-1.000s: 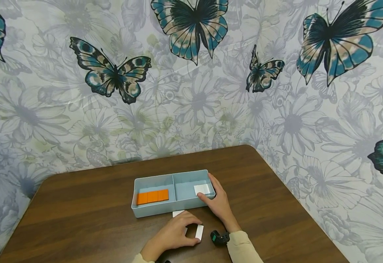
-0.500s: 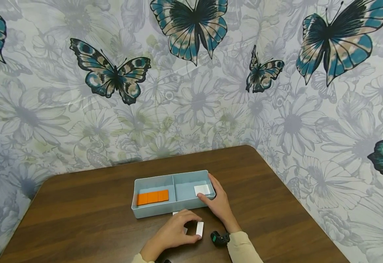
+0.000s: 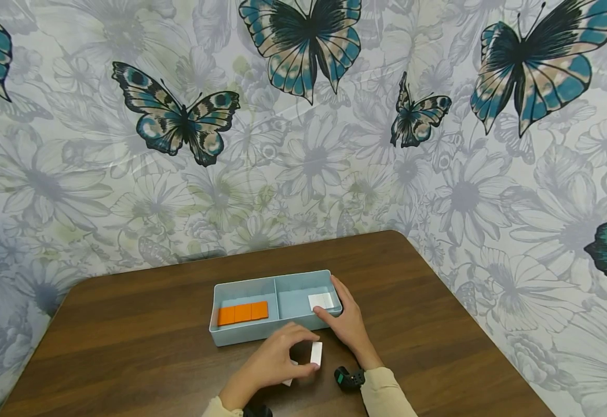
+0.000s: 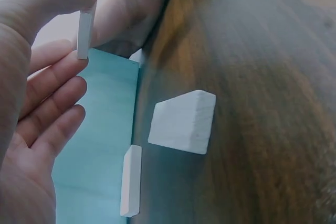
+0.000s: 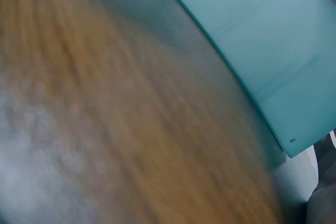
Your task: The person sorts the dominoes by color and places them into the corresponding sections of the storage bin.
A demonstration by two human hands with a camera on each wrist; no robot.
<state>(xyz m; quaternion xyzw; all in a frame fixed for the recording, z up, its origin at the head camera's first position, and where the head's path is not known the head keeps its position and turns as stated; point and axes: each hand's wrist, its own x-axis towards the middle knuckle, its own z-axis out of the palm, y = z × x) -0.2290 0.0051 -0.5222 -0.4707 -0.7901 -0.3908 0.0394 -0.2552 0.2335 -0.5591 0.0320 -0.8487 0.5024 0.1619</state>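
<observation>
My left hand [image 3: 272, 362] pinches a small white block [image 3: 316, 354] between thumb and fingertips, raised off the table in front of a light blue box [image 3: 246, 336]. With the right hand [image 3: 349, 321] I hold the box's right end, thumb at the front rim and fingers round the side. Inside the right compartment lie white blocks [image 3: 321, 300]; orange blocks [image 3: 242, 313] sit in a row in the left one. In the left wrist view, a loose white block [image 4: 181, 121] lies on the table, and another white block [image 4: 131, 182] is by the box wall.
The brown wooden table [image 3: 142, 330] reaches back to a wall covering [image 3: 314, 191] printed with flowers and butterflies. A black band with a device [image 3: 349, 378] is on the right wrist. A divider [image 3: 275, 296] splits the box in two.
My left hand has risen slightly toward the box with the pinched white block. The white block by the box's front has become hidden behind it in the head view. The right hand stays put.
</observation>
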